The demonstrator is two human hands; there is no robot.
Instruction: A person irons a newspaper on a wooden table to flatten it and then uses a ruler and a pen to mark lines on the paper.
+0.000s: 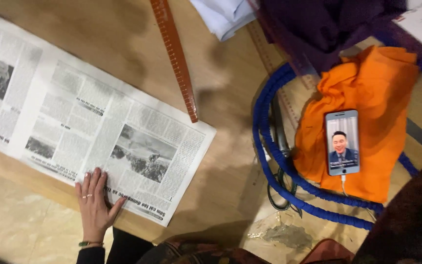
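Note:
A large black-and-white newspaper (94,122) lies spread flat on a wooden table (225,88), running from the upper left toward the middle. My left hand (94,203) rests flat on its near edge with the fingers spread, a ring on one finger and a green bracelet at the wrist. My right hand is out of the frame. A long brown ruler (176,56) lies on the table just beyond the paper's right corner.
To the right, orange cloth (367,93) holds a phone (342,142) with a lit screen and a white cable. A thick blue cord (264,146) loops around it, over black scissors (282,146). Dark purple fabric (318,24) and white cloth (223,17) lie at the far edge.

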